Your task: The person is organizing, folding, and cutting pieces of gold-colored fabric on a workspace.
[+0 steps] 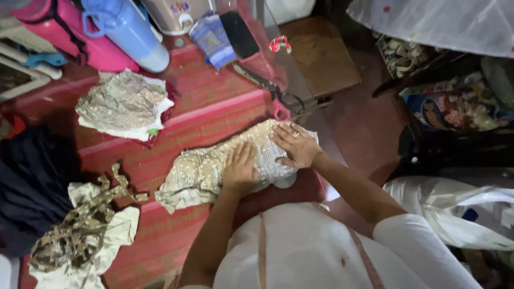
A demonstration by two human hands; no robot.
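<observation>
A folded beige patterned fabric piece [206,166] lies on the red striped table cover [209,101] in front of me. My left hand [240,167] presses flat on its middle, fingers together. My right hand [294,143], wearing a ring, lies flat on the fabric's right end, fingers spread. Neither hand grips anything. A pair of scissors [273,88] with dark handles rests on the cover just beyond my right hand.
Another folded fabric bundle [124,104] sits at the left. Fabric scraps and strips [85,225] pile at the near left. A blue flask [128,29], a pink flask [69,32] and a dark phone [240,33] stand at the far edge. A wooden stool [321,53] is right.
</observation>
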